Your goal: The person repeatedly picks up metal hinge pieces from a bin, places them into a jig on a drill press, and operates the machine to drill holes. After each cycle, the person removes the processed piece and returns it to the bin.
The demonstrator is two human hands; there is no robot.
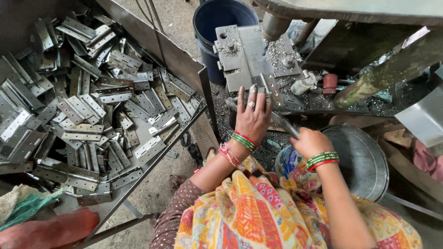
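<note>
Hundreds of metal hinges [87,101] fill the tray [184,69] at left, well apart from the hands. Far centre, a drill jig [247,53] stands under the spindle [274,25]. The left hand [253,115] lies flat, fingers spread, pressing a hinge [281,99] at the jig's near edge. The right hand [310,142] is clenched round a lever [282,123].

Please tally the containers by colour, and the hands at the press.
Dark blue plastic bucket: 1
Grey round metal basin: 1
Hands: 2, left hand and right hand
Total: 4
</note>
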